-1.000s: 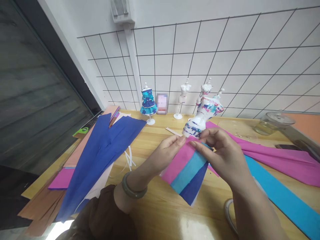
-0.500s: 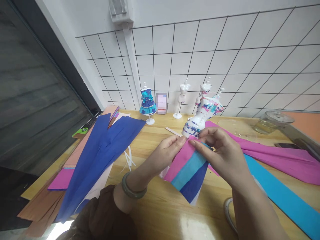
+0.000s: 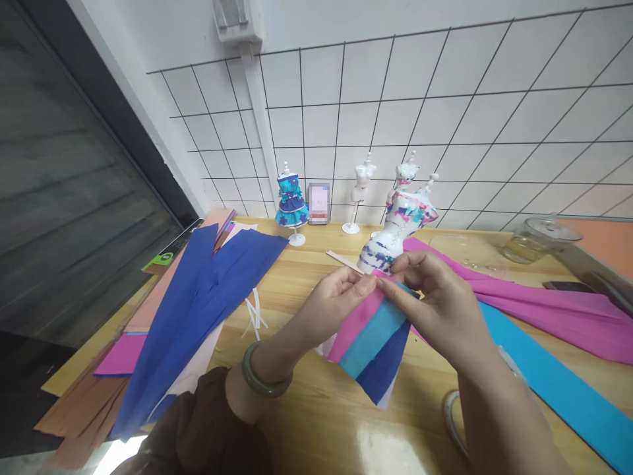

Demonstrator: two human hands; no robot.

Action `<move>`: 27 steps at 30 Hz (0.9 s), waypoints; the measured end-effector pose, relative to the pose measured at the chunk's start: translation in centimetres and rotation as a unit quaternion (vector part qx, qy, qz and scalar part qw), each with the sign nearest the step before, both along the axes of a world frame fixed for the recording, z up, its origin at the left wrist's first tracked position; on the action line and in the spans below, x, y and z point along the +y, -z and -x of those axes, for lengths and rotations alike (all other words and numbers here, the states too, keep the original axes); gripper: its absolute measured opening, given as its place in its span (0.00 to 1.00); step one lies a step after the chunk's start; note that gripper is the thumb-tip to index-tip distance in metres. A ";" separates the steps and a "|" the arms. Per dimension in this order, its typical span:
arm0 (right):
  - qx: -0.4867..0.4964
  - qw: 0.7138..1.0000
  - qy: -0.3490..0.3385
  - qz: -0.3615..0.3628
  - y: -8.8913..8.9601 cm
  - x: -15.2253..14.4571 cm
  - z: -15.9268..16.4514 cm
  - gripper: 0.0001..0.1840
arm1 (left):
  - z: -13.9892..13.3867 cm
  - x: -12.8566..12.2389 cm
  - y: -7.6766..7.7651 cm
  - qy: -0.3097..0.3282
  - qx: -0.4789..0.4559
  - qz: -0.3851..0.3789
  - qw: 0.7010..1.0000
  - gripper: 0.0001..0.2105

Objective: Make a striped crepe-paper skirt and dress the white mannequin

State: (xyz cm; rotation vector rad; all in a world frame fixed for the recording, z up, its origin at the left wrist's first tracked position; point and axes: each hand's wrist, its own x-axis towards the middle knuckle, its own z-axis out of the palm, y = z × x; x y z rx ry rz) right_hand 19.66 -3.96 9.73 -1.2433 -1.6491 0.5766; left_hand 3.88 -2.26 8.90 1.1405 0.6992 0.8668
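Pink, light blue and dark blue bands make up the layered piece (image 3: 373, 340), which hangs between the person's two hands, above the bench (image 3: 306, 435) and in front of a tilted, colour-marked dress form (image 3: 398, 221). The left hand (image 3: 341, 298) pinches its top edge between thumb and fingers; the right hand (image 3: 432, 293) grips the same edge just beside it, fingers curled in.

As far as can be judged, the layering is done: three coloured bands overlap, with a pale layer showing at the lower corner. Work on the top edge seems only partway along, since no fastening is visible there and the lower ends hang loose.

Four dress forms can be counted: the tilted one, a plain white one (image 3: 363, 178), one partly hidden behind the tilted form (image 3: 405, 173), and one wearing a blue ruffled dress (image 3: 291, 204), the only garment that looks finished. There is one pink length (image 3: 548, 307) and one turquoise strip (image 3: 554, 379) on the right, and one lidded jar (image 3: 529, 243) beyond. On the left, dark blue material (image 3: 212, 290) lies over other sheets too overlapped to count; the white strips (image 3: 255, 313) nearby cross, their number unclear.
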 end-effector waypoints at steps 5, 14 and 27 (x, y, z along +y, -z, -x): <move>-0.032 0.999 0.016 -0.010 0.0 0.0 0.2 0.08 | -0.1 0.0 0.2 -0.035 0.048 -0.025 0.998 0.17; -0.063 0.998 0.013 -0.016 0.2 -0.1 0.4 0.07 | -0.2 0.0 0.2 -0.059 0.075 -0.071 0.993 0.15; -0.102 0.995 -0.006 -0.023 -0.1 -0.3 0.3 0.08 | -0.2 0.0 0.8 -0.156 0.187 -0.199 0.949 0.14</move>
